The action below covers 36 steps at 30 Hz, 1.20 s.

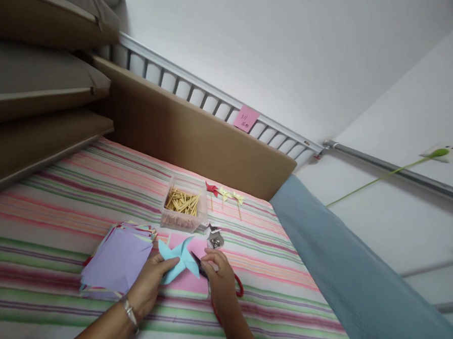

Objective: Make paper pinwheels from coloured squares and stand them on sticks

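My left hand (153, 274) is closed on a light blue paper pinwheel (183, 259), its thumb pressing on the paper near the middle. At the pinwheel's right side, my right hand (219, 275) has thumb and fingers pinched together; whatever is between them is too small to make out. Scissors with red handles (239, 286) lie under and beside the right hand, partly hidden, their dark blades pointing toward the pinwheel. Beneath the pinwheel is pink paper (196, 286). A small open box of metal pins (215, 240) stands just beyond my right fingers.
Left of my hands lies a stack of coloured paper (119, 258), lavender on top. A clear plastic box (180, 221) holds many short wooden sticks. Several small finished pinwheels (212, 189) lie beyond it on the striped cloth (79, 185). A brown board (194, 130) borders the far side.
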{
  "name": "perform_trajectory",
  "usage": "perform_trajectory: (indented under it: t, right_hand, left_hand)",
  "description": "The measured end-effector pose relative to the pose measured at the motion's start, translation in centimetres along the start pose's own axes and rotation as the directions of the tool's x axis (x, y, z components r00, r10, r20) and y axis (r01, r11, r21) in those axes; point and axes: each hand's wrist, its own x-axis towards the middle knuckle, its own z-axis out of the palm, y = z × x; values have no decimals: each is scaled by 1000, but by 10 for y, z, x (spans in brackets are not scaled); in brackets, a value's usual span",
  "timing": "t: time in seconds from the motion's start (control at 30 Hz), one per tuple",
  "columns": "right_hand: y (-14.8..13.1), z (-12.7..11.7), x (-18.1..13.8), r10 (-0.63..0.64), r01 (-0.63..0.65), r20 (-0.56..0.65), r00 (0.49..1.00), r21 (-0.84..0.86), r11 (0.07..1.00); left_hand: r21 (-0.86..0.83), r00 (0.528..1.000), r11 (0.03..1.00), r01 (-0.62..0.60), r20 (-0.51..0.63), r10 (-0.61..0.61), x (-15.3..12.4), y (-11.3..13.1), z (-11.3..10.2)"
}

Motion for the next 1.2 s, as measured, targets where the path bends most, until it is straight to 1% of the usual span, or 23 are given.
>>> perform_trajectory:
  t: [0.17,0.3,0.4,0.47,0.6,0.7,0.8,0.93,1.03,1.1,1.13,1.17,1.2]
  right_hand:
    - [27,5,8,36,-36,3,999,-70,997]
    - [33,10,7,20,-17,28,999,-77,997]
    - [33,8,10,-6,7,10,1000,-118,993]
    - [35,3,20,-26,22,-26,999,-163,986]
    - [47,-9,48,-47,25,-93,995,-223,974]
    - [59,-10,65,-60,28,-119,991,-258,966]
    - [68,-7,75,-64,29,-124,990,-272,962]
    - [66,-7,77,-55,25,-116,992,-244,969]
    - [49,-7,66,-53,29,-111,992,-210,977]
    - [32,-4,49,-32,23,-61,998,-144,989]
    - [23,-2,38,-16,16,0,1000,-89,996]
    - [15,1,28,64,-77,139,988,92,993]
    - [7,5,17,99,-164,255,962,252,954]
  left_hand:
    - [-3,1000,1000,10,10,-10,0,0,0]
    - [-9,1000,1000,11,12,-11,1,-1,-1]
    - [-19,1000,999,28,-6,-28,0,1,0]
    - [-33,999,999,36,13,-35,-1,2,1]
    - [-46,998,999,12,69,-9,-3,5,3]
    - [-36,998,999,-4,70,6,-3,6,5]
    - [-17,998,999,-27,56,28,-3,6,5]
    - [6,999,1000,-29,30,29,-1,3,3]
    - [8,1000,1000,-17,23,17,2,-1,0]
    - [9,1000,1000,-14,25,14,4,-4,-2]
    - [8,999,1000,-17,28,17,5,-6,-3]
    - [6,999,1000,-23,30,23,5,-7,-3]
    - [4,999,1000,-28,30,28,5,-7,-3]
